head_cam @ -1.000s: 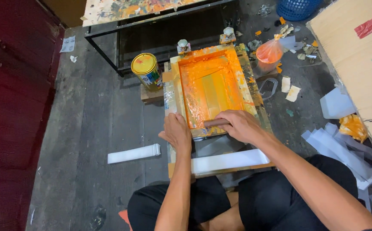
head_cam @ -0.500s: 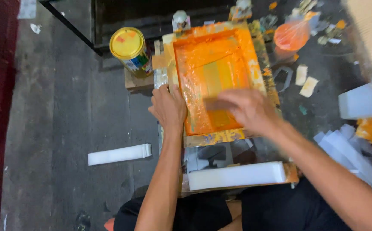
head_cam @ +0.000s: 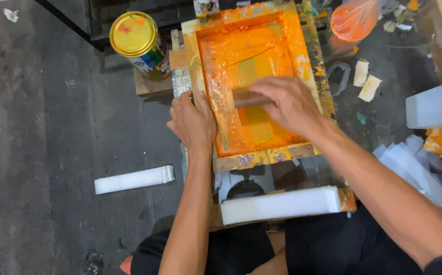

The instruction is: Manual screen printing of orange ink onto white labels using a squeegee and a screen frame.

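A wooden printing screen frame [head_cam: 261, 157] coated in orange ink lies flat in front of me. My left hand [head_cam: 193, 122] presses on the frame's left edge. My right hand [head_cam: 287, 104] grips a wooden squeegee [head_cam: 245, 97] that rests on the orange mesh near the middle. A stack of white strips [head_cam: 281, 204] lies on the board just below the frame, close to my knees.
A yellow-lidded paint can [head_cam: 138, 43] stands at the frame's upper left. An orange plastic bag [head_cam: 354, 20] sits at the upper right. Loose white strips [head_cam: 133, 179] lie on the grey floor at left, with more white pieces [head_cam: 419, 163] piled at right.
My right hand has moved from the frame's near edge up onto the mesh with the squeegee. The camera has come closer to the frame.
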